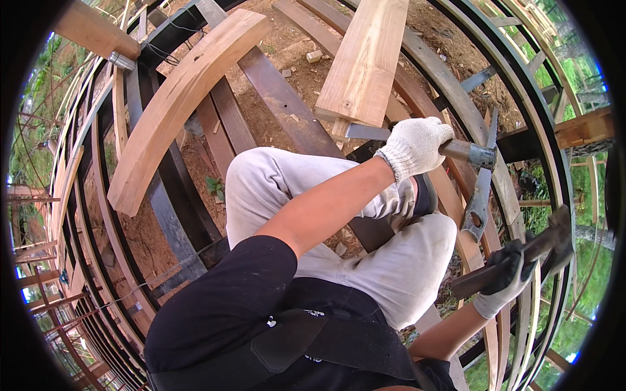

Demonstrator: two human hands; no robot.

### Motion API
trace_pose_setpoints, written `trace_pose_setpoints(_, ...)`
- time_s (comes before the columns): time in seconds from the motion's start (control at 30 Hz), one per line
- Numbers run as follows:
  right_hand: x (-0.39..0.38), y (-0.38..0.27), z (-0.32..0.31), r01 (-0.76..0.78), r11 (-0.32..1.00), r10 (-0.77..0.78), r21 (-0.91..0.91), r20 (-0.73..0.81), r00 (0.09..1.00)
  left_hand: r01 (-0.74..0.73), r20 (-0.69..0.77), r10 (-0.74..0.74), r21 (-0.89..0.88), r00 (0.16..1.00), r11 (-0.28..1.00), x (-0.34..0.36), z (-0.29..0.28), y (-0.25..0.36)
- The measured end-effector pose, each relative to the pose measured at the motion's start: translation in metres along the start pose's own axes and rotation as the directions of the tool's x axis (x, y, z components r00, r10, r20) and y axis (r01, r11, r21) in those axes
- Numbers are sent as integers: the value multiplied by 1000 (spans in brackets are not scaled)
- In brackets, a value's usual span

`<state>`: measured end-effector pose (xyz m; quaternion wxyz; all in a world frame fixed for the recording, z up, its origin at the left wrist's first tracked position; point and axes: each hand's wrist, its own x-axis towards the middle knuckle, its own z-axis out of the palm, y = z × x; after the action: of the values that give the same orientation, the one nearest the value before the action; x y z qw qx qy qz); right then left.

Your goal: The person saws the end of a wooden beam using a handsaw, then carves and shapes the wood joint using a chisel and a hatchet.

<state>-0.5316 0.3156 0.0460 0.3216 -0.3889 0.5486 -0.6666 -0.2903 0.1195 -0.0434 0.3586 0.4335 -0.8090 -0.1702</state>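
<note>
My left hand (417, 144), in a white knit glove, is closed on a chisel (365, 131), its flat blade pointing left under the near end of a pale timber (358, 65), its handle extending right. Beside the handle's metal-banded end is a steel tool (477, 208) with a hole in it; whether they join is unclear. My right hand (508, 274), in a black-and-white glove, is closed on the handle of a blurred hammer (551, 238), held low at the right. My light-trousered legs are bent beneath my left arm.
A thick curved timber (176, 111) lies at the left across steel and wooden slats (280, 98). A round wooden post (91, 29) with a metal fitting is at the upper left. Dirt with wood offcuts (313, 57) shows through gaps. Curved framing and greenery surround me.
</note>
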Motion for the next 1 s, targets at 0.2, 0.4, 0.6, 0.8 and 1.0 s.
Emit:
trace_pose_setpoints(0.2,18,11,35,117,993,-116,-11,-264,957,53,22,-54,11,998,999,3,3,-1)
trace_pose_setpoints(0.4,5,35,16,-354,865,412,-355,98,906,57,58,-60,51,997,997,-4,7,-2)
trace_pose_setpoints(0.6,29,24,7,10,999,3,40,-300,954,48,-12,-48,48,999,998,0,9,-3)
trace_pose_setpoints(0.8,-11,49,33,-271,881,326,-387,83,942,50,23,-52,93,998,994,-10,17,-9)
trace_pose_setpoints(1.0,17,42,-10,-185,979,170,-86,-154,973,38,83,-50,146,995,989,-10,15,-3)
